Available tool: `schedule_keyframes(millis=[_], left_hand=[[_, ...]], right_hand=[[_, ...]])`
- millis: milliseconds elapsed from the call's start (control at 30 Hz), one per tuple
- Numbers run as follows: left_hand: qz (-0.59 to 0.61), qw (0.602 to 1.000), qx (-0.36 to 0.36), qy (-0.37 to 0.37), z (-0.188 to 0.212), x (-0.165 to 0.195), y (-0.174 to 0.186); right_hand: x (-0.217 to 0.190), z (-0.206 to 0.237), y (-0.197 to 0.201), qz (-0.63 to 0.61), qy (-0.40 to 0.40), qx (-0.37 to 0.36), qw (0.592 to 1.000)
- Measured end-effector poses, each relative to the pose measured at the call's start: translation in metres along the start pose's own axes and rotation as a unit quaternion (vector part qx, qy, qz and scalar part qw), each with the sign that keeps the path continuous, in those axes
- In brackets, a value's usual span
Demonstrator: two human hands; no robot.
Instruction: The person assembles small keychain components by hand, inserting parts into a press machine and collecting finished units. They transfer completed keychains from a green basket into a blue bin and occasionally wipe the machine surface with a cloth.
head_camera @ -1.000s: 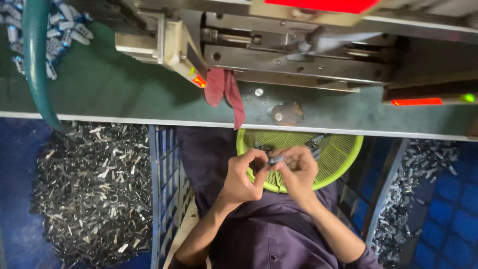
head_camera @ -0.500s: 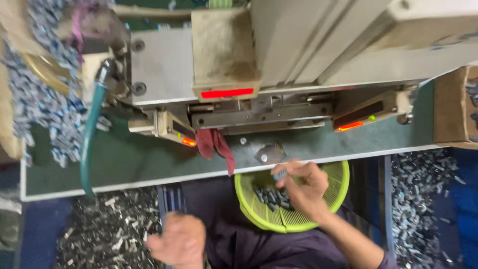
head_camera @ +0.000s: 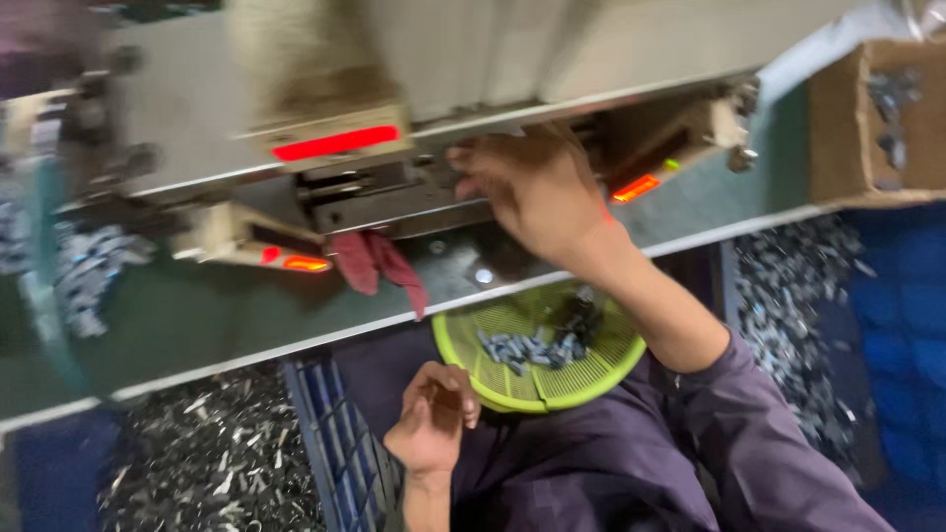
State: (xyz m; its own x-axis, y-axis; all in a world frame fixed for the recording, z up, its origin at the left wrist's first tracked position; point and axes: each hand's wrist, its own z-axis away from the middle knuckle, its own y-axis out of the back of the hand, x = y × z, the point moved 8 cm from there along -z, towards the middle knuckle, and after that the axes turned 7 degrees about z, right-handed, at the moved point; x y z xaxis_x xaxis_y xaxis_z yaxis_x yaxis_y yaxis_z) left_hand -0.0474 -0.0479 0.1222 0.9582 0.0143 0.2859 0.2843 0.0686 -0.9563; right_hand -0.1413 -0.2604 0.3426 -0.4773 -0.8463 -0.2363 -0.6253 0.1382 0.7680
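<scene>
Right hand (head_camera: pixel 537 192) reaches into the machine (head_camera: pixel 394 192) on the worktop (head_camera: pixel 197 315), fingers curled; grip indiscernible. Left hand (head_camera: pixel 434 414) hangs loosely closed, empty, beside the green basket (head_camera: pixel 537 389) of small metal parts (head_camera: pixel 517 347).

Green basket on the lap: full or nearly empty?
Nearly empty. The green basket holds only a small cluster of metal parts near its middle, and most of its mesh floor shows bare.

Lime-green slotted basket (head_camera: pixel 512 392), dark red rag (head_camera: pixel 376 268), purple sleeve (head_camera: pixel 749 443).
</scene>
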Motion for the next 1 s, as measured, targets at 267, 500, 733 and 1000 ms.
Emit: schedule_keyframes(millis=[267, 500, 733, 1000], left_hand=[[-0.086, 0.993, 0.058, -0.048, 0.018, 0.021, 0.031], [-0.306, 0.937, 0.021, -0.168, -0.003, 0.016, 0.0], [-0.487, 0.858, -0.118, -0.113, -0.034, -0.03, -0.064], [-0.584, 0.793, 0.003, -0.174, -0.023, -0.012, -0.075]], right_hand=[[-0.085, 0.165, -0.045, -0.143, 0.094, -0.169, 0.971], [0.034, 0.265, -0.064, 0.004, -0.047, -0.225, 0.973], [0.096, 0.268, -0.112, 0.083, -0.069, -0.394, 0.913], [-0.024, 0.198, -0.035, -0.22, 0.023, -0.113, 0.969]])
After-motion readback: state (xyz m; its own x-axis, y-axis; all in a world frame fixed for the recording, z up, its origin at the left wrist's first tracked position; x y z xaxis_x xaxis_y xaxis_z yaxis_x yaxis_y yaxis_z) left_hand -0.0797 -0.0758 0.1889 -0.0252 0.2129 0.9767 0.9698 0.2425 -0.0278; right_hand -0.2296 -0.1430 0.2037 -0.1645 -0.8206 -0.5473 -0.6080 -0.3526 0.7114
